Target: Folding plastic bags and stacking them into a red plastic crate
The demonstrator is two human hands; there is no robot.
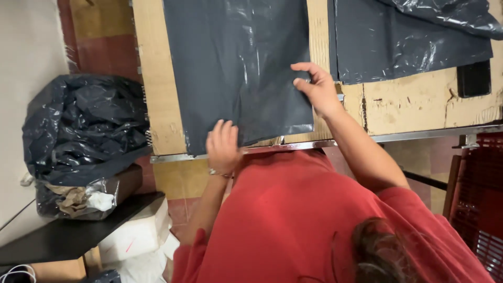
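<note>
Dark grey plastic sheet [238, 68] lies flat on the cardboard-covered worktop [157, 94], its near edge by the worktop's metal rim. Left hand [222, 144] rests on the sheet's near edge, fingers straight and together, palm down. Right hand [317, 89] presses the sheet's right edge, fingers open and slightly curled, gripping nothing. A second plastic sheet [408, 44] lies just right of the first. A stuffed black bag [84, 126] sits well left of the sheet
</note>
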